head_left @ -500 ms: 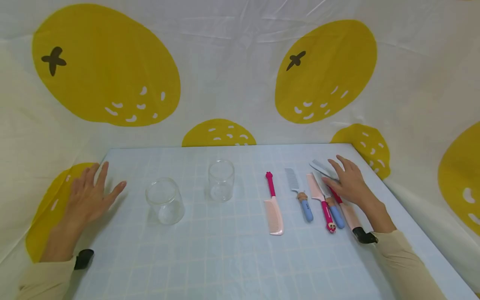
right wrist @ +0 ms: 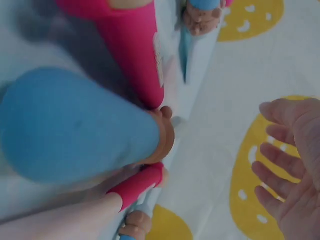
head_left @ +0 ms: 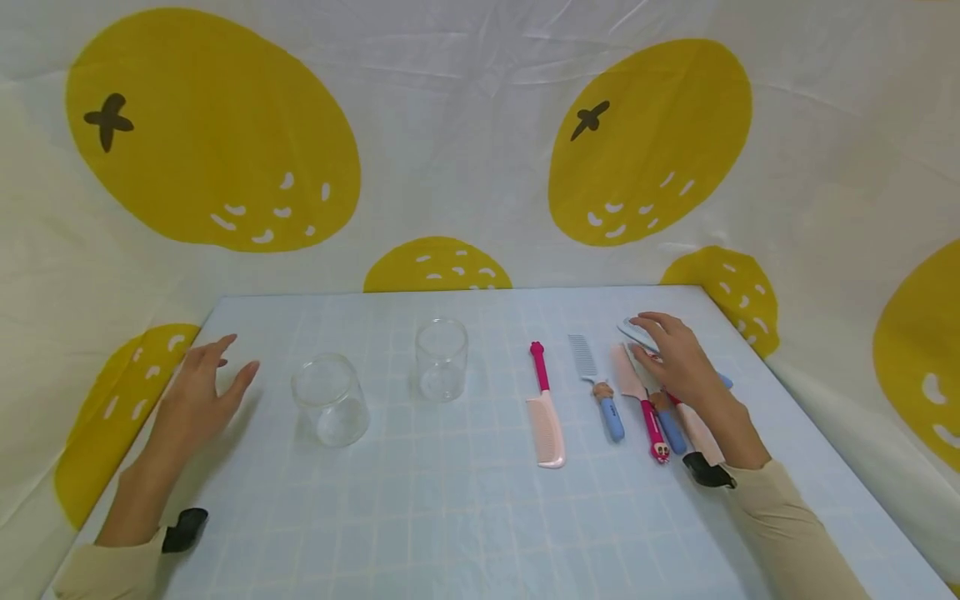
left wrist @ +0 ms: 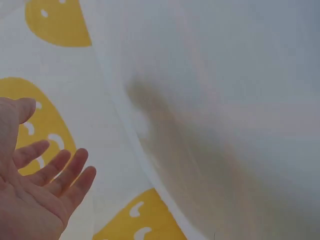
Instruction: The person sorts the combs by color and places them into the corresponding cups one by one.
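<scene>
My left hand [head_left: 197,404] hovers by the table's left edge, empty, with its fingers loosely bent; the left wrist view shows its palm and spread fingers [left wrist: 75,182]. My right hand [head_left: 678,362] is over the right-hand group of combs, fingers relaxed and bent, with nothing between them in the right wrist view. Beneath it lies a light blue comb [head_left: 636,335] partly hidden by the hand. Close by are a pink comb with a magenta handle [head_left: 654,429], a blue-handled comb [head_left: 670,427] and another pink comb [head_left: 701,437], partly covered by the wrist.
Left of that group lie a blue comb [head_left: 609,417] and a pink comb with a magenta handle [head_left: 551,429]. Two clear glass cups, a nearer one [head_left: 330,400] and a farther one [head_left: 442,358], stand on the checked tablecloth [head_left: 375,517]. A fruit-print curtain hangs behind.
My right hand has shifted left over the combs, uncovering a blue handle end at its right. My left hand has moved slightly right and turned, its fingers more bent.
</scene>
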The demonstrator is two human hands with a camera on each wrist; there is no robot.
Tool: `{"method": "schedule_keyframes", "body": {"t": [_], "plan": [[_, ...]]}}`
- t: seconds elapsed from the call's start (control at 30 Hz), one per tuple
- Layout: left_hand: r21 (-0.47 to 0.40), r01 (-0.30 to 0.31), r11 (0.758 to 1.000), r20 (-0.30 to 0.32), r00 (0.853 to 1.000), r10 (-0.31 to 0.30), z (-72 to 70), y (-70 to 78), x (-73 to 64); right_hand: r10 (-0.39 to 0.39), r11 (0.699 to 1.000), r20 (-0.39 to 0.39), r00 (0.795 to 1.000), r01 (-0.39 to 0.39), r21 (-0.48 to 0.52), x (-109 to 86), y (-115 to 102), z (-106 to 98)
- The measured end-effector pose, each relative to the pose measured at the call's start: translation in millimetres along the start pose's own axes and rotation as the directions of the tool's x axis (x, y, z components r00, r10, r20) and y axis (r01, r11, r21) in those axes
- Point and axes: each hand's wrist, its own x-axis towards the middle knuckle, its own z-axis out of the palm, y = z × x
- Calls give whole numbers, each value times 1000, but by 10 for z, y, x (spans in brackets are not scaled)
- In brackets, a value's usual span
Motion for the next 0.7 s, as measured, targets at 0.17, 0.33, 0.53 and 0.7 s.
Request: {"method": "schedule_keyframes", "body": {"t": [0.17, 0.33, 0.53, 0.7], "plan": [[-97, 7, 995, 10, 1000, -6, 36, 80, -68, -72, 997, -33, 997, 73, 21, 37, -126, 60], [-157, -41, 987, -28, 999, 37, 53, 119, -153, -112, 993, -41, 993, 113, 23, 67, -219, 146], [-242, -105, 965, -40, 994, 98, 92, 176, -255, -150, 988, -11, 989, 150, 44, 120, -330, 227], [-294, -130, 947, -21, 991, 129, 117, 240, -328, -173, 982, 32, 984, 170, 81, 144, -441, 280]]}}
